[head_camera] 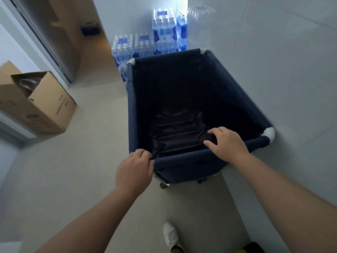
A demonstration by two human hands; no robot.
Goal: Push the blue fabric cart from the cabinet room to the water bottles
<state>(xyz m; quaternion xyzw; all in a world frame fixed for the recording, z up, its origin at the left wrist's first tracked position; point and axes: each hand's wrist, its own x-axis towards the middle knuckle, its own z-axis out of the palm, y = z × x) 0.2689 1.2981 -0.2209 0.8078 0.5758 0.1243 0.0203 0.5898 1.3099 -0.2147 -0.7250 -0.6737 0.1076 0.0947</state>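
Note:
The blue fabric cart (131, 99) stands in front of me, a deep square bin with white corner joints and a dark liner, nothing visible inside. My left hand (134, 170) grips the near-left corner of its top rail. My right hand (228, 143) rests over the near rail toward the right corner, fingers curled on it. Stacked packs of water bottles (164, 35) with blue labels stand just beyond the cart's far edge, against the wall. A caster shows under the cart's near side.
An open cardboard box (42, 103) lies tipped on the floor at left. A white wall (273, 52) runs close along the cart's right side. A doorway with a dark bottle crate (90, 30) opens at the back left. My white shoe (170, 234) is below.

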